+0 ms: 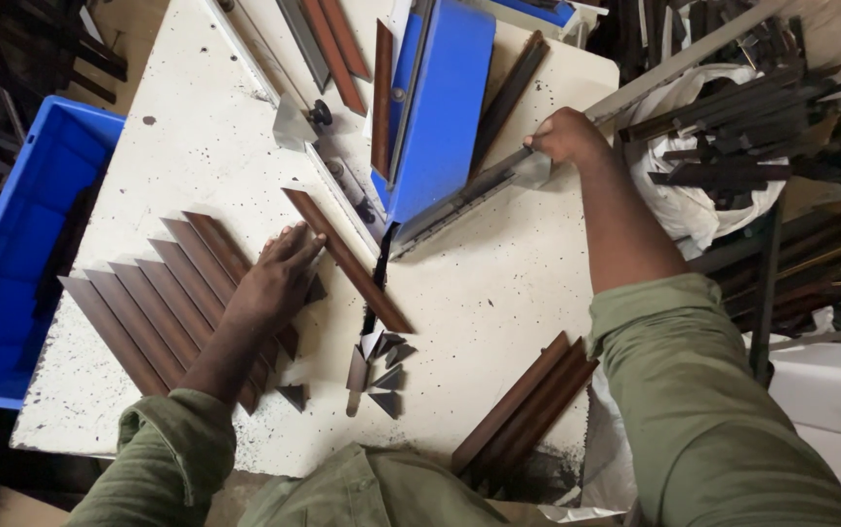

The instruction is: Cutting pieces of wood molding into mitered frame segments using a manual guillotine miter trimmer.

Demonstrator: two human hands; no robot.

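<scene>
Stack of brown moulding strips (523, 410) lies at near desk (498, 293) edge, w/ small triangular offcuts (381, 366) just left of it. Left hand (279, 278) rests flat, fingers together, on row of mitre-cut brown strips (147, 312); one more brown strip (347, 259) lies diagonally just beside its fingertips. Farther back, right hand (565, 137) is closed around lever handle (498, 176) of blue mitre cutter (440, 107). Blue crate (10, 254) sits beside desk, far left.
</scene>
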